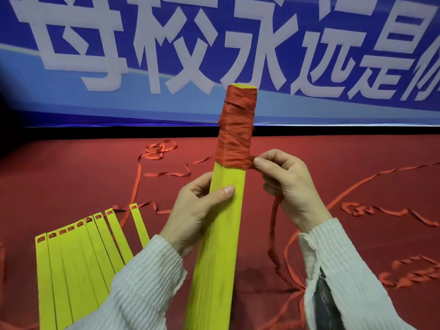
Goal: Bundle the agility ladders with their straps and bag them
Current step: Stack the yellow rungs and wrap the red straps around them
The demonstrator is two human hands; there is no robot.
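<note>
Step in hand: winding the red strap (pixel 234 129) round the stacked yellow rungs (pixel 217 234) of one agility ladder, held near upright at frame centre.
Left hand (pixel 197 213): grip closed round the bundle's bare middle, thumb laid across the front face, fingers behind; it serves as the clamp.
Right hand (pixel 285 184): thumb and forefinger pinch the strap just where it leaves the lowest turn, at the right edge of the bundle; the slack hangs below the palm.
Wrapping so far: overlapping turns cover the upper part, from just under the top end to roughly a third of the way down; the lower part is bare.
Technique, as judged: keep the strap flat and taut, overlap each turn on the last, and hold the rung edges flush so no rung slides out.
Hazard, as judged: the trailing slack may twist or snag on loose strap (pixel 381 210) lying on the red surface (pixel 71 177).
Second ladder (pixel 78 256): rungs fanned out, lower left of the frame, unbundled.
Bag: none visible.
</note>
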